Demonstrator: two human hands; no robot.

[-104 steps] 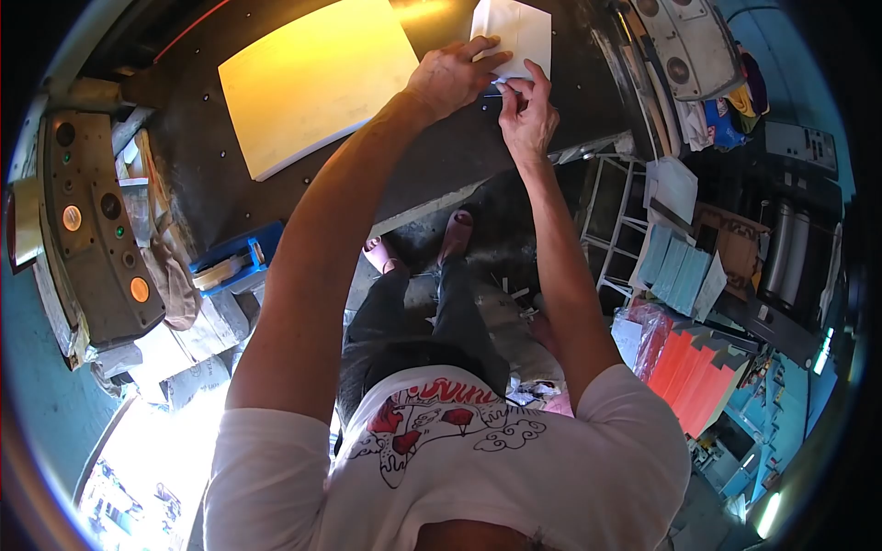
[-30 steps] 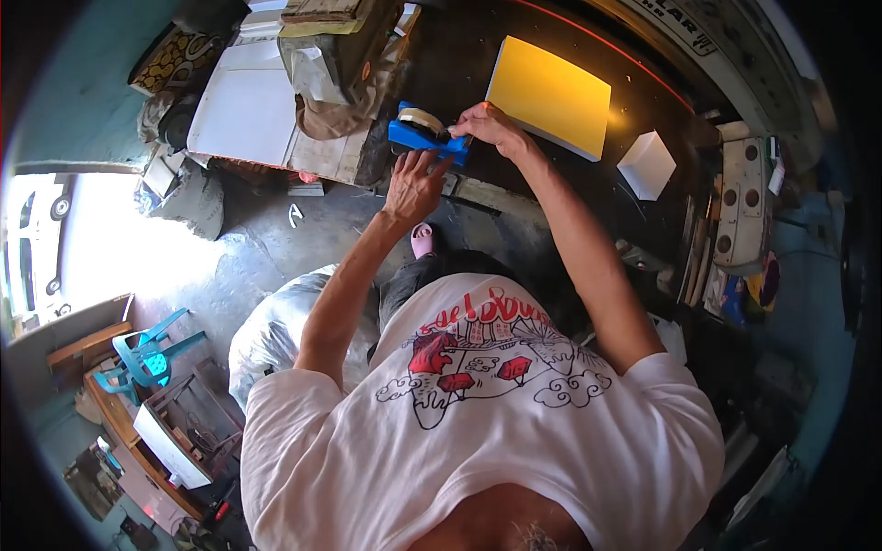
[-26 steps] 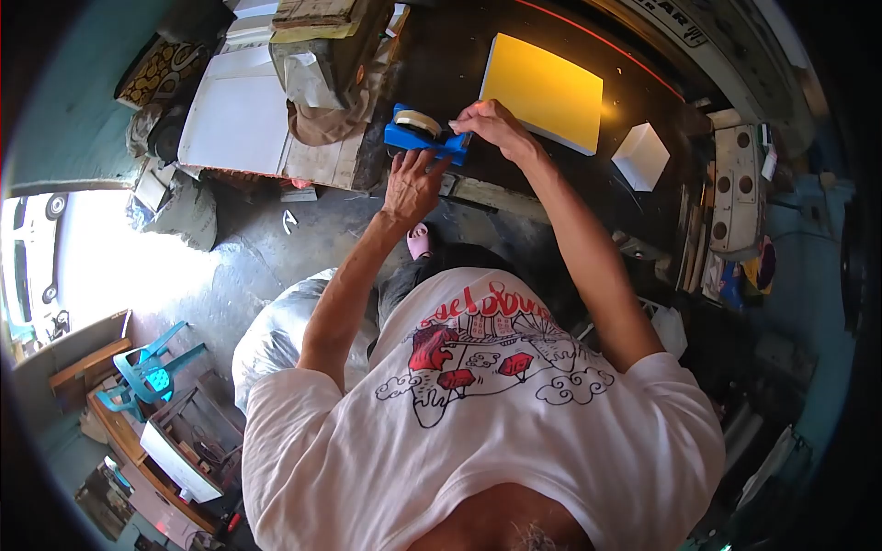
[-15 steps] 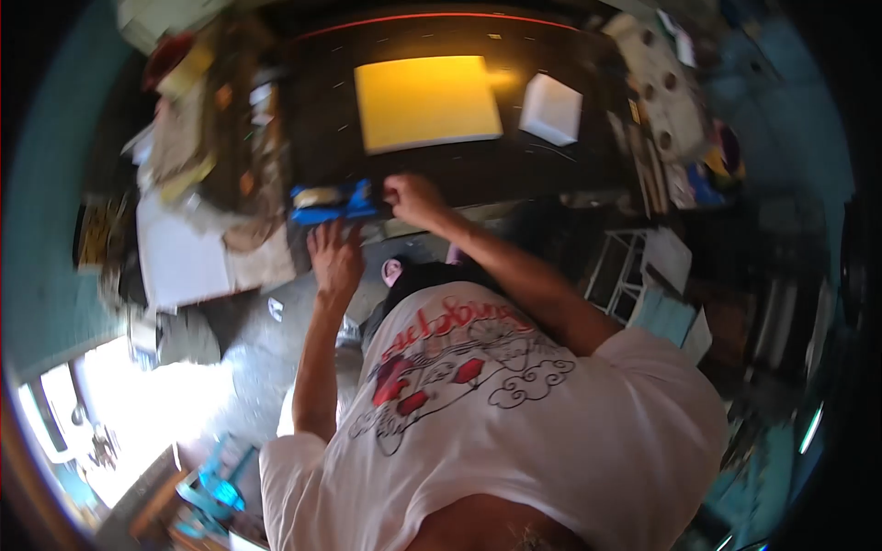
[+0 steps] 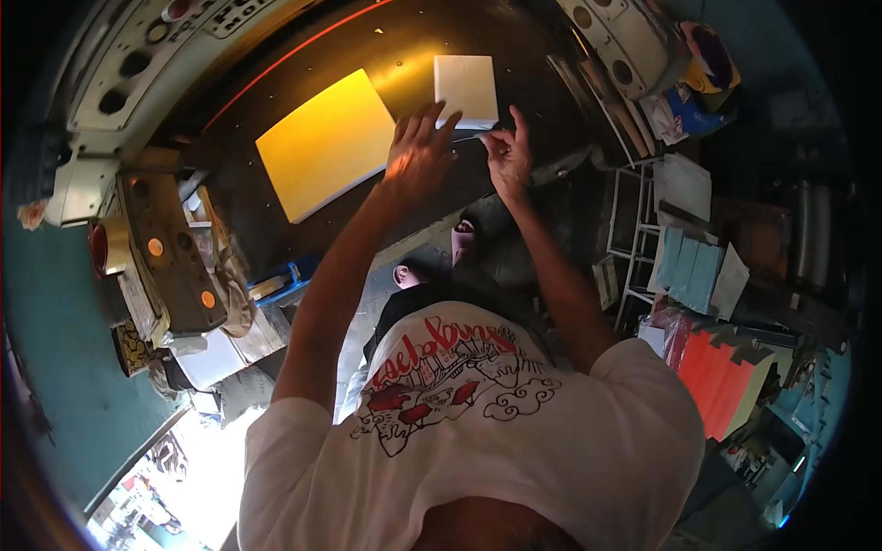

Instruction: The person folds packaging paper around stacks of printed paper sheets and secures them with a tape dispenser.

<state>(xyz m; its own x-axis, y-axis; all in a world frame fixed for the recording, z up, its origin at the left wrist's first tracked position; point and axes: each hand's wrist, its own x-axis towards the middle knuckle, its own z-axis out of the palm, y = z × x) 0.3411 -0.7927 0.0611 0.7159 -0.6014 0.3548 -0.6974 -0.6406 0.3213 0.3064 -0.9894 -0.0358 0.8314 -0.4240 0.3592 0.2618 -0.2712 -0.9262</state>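
My right hand (image 5: 510, 161) pinches a small thin strip (image 5: 470, 138) between thumb and fingertip, with the index finger raised. The strip reaches towards my left hand (image 5: 421, 158), whose fingers are spread and extended. Just beyond both hands lies a small white stack of paper (image 5: 467, 87); the left fingertips overlap its near left corner in this view. A larger stack of paper (image 5: 322, 147), lit yellow, lies left of my left hand on the dark table (image 5: 234, 188). The blue tape dispenser (image 5: 292, 281) stands at the table's near left edge, away from both hands.
Pale machine housings with round knobs flank the table at left (image 5: 170, 248) and right (image 5: 611, 46). A red line (image 5: 294, 60) crosses the far side. To my right are a white wire rack (image 5: 634, 243) and stacked blue and red paper (image 5: 726, 376).
Both hands have left the blue tape dispenser and moved right to the small white stack. The right hand now pinches a thin strip. My view has turned.
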